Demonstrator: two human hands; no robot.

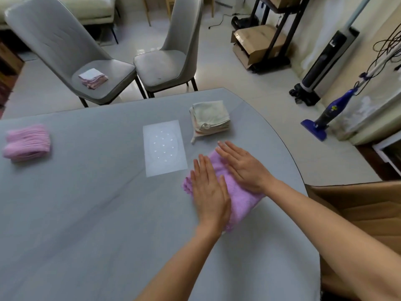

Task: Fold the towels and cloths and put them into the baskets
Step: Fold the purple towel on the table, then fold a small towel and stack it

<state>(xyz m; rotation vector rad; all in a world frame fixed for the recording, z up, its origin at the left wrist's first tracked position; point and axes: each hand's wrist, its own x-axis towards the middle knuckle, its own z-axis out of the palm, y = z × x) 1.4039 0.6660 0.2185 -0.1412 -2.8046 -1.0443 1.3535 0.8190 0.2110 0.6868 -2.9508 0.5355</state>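
Note:
A folded purple towel (240, 200) lies on the grey table (86, 213), right of centre. My left hand (209, 192) presses flat on its left part with straight fingers. My right hand (243, 164) lies flat on its far right part, fingers straight. Behind them sits a folded pale green towel stack (210, 117). A folded pink towel (27, 142) rests at the table's far left. A small folded white and pink cloth (93, 78) lies on the seat of the left chair (65, 51).
A white rectangular mat (163, 147) lies mid-table. A second grey chair (173, 57) stands behind the table. An open cardboard box (358, 205) sits at the table's right edge. A blue vacuum (325, 118) and a shelf with boxes (260, 44) stand on the floor to the right.

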